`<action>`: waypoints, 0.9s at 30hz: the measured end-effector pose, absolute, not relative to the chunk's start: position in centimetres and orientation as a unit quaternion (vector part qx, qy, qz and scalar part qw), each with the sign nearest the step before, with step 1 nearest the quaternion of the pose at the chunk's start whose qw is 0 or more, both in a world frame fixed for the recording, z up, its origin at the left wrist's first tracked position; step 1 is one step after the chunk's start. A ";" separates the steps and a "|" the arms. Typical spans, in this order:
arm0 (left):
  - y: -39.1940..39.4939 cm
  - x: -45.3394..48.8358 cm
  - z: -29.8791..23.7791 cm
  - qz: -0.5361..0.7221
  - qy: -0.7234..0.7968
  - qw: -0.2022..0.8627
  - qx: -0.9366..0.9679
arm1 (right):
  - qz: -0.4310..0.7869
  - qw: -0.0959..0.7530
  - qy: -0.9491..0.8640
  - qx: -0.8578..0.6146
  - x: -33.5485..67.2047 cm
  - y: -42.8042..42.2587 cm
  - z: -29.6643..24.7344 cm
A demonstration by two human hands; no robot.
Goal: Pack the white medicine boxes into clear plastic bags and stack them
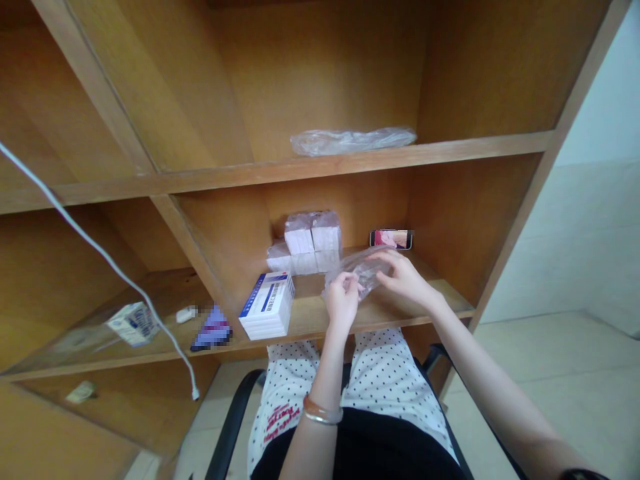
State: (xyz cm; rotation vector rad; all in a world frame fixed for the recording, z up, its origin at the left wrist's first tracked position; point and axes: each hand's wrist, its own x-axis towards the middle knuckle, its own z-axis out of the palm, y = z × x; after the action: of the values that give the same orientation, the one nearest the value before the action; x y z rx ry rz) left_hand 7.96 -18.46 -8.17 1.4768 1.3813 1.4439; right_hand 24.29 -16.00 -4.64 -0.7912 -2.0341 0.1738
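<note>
A clear plastic bag (367,270) is stretched between my two hands over the lower shelf. My left hand (343,297) pinches the bag's near left side, fingers pressed together. On the far right side, my right hand (400,273) has its fingers curled around the bag's edge. Whether anything lies inside the bag I cannot make out. To the left of my hands sits a stack of flat white and blue boxes (267,303). Behind it are several plastic-wrapped white packs (313,241), piled in two layers against the back of the shelf.
A phone (391,239) leans at the back right. Another plastic bag (353,141) lies on the shelf (485,143) above. A white cable (100,247) hangs across the left, near a small box (134,324). Chair armrests (235,423) flank my legs.
</note>
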 end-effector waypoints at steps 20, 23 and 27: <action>-21.0 4.2 -4.6 0.622 0.262 0.688 0.266 | 0.414 0.488 -0.710 -0.293 22.4 -16.7 -4.9; -21.1 4.2 -4.7 0.620 0.248 0.682 0.299 | 0.409 0.519 -0.674 -0.330 22.3 -15.9 -5.7; -21.5 3.9 -4.4 0.581 0.243 0.704 0.327 | 0.378 0.575 -0.602 -0.405 21.8 -14.8 -6.8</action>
State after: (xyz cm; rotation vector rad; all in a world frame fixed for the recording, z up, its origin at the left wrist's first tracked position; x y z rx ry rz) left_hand 3.87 -21.47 -4.39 0.7270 0.5400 1.2929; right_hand 21.77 -14.79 -6.82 -0.9496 -1.4105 0.8854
